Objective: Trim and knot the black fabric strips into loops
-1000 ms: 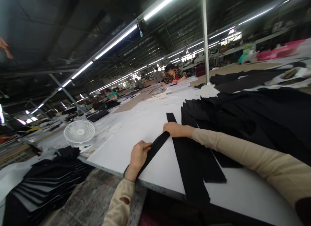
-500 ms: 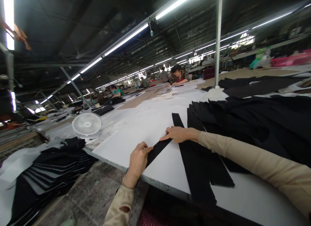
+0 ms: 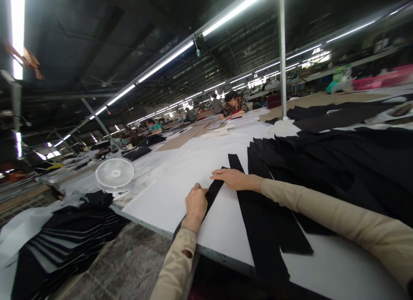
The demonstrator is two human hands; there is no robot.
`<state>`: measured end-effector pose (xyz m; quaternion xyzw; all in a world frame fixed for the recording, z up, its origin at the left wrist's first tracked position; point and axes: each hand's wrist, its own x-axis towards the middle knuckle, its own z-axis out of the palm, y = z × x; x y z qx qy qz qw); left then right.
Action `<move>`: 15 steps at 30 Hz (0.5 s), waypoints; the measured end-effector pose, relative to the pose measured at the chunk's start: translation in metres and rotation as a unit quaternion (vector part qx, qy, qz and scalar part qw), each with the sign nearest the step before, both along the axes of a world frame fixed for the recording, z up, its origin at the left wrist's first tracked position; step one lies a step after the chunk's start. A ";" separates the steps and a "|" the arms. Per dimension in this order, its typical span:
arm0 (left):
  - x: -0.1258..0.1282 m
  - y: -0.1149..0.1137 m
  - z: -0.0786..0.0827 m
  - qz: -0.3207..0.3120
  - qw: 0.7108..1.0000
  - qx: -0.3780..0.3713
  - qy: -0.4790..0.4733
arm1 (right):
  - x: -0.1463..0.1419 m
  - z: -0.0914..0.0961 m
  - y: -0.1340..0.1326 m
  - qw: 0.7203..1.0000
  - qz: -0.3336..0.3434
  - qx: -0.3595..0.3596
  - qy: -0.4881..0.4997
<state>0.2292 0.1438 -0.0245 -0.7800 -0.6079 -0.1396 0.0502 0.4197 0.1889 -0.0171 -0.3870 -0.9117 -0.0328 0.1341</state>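
A narrow black fabric strip lies slantwise on the white table top. My left hand is closed on its nearer part, thumb and fingers pressed together at the edge, and the strip's tail passes under the wrist towards the table's edge. Farther along, my right hand rests flat by the strip's far end, fingers stretched out to the left. Beneath my right wrist runs a longer black strip, which hangs over the front edge. Beside it another black cloth piece sticks out from under my right sleeve.
Layered black cloth spreads over the right side. At left stand a white fan and a fanned stack of black and white pieces below table height. A metal post rises from the table. Another person works farther back.
My left hand has moved up and right along the strip, closer to my right hand. My right hand's fingers have straightened from a bent press on the strip. The view has shifted slightly.
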 end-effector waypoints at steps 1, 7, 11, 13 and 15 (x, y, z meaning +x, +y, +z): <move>0.006 0.003 0.000 -0.003 1.000 0.001 -0.005 | -0.003 -0.002 0.000 1.000 0.010 -0.025 0.009; -0.011 -0.011 0.000 -0.002 0.999 -0.010 -0.039 | -0.009 -0.014 0.007 0.997 0.008 -0.070 0.016; -0.042 -0.035 -0.004 -0.031 0.995 -0.017 -0.096 | -0.006 -0.012 0.011 0.996 0.028 -0.082 -0.008; -0.049 -0.043 -0.007 -0.057 0.993 -0.002 -0.099 | -0.006 -0.009 0.010 0.995 0.036 -0.086 -0.032; -0.049 -0.049 -0.009 -0.073 0.996 0.027 -0.053 | -0.006 -0.005 0.008 0.993 0.045 -0.093 -0.055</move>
